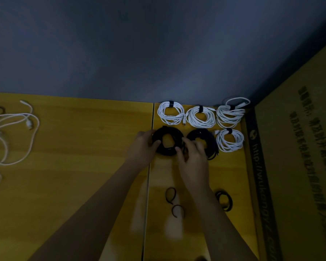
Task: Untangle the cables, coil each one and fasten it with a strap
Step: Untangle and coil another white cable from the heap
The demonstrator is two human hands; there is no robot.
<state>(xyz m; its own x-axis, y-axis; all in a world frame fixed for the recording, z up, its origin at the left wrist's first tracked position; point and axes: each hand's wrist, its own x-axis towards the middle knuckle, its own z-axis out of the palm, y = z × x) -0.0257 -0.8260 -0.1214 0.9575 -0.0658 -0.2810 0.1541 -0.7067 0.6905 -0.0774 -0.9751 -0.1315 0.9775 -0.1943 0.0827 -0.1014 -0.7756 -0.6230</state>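
Both hands are holding the black cable coil [167, 141] lying on the worktop [83, 147]: left hand [144, 146] is curling a narrow grip round its nine o'clock rim, right hand [193, 157] is pinching its four o'clock rim.

I'm seeing the tabletop [83, 147] showing yellow wood grain. Four coiled cables [170, 113] are reading white with black straps [170, 103]; two coils [167, 141] are showing black. Wall [139, 44] is looking grey-blue; cardboard [299, 147] is showing brown with dark print.

A yellow wooden table [83, 166] meets a grey wall [139, 53]; a printed cardboard box [299, 147] stands right.
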